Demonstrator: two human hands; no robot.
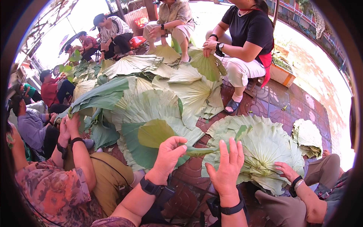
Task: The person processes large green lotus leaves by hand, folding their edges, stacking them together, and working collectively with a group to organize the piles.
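My left hand (169, 154), at the centre, pinches the edge of a lotus leaf (198, 151) between thumb and fingers. That leaf is seen nearly edge-on and stretches right, towards my right hand (227, 167). The right hand is raised with its fingers apart, behind or beside the leaf's right end; no grip shows. Beyond my left hand lies a yellow-green folded leaf (156, 133) over a dark green one. A broad pile of pale green lotus leaves (153, 106) spreads on the ground past my hands. Each wrist wears a black strap with a small device.
A stack of flattened leaves (262, 144) lies at right on red paving tiles (187, 181), with a smaller folded bundle (306, 137) beyond. A co-worker's hand (286, 171) rests near the stack. At left, a co-worker holds up dark green leaves (99, 96). Several people sit around the pile.
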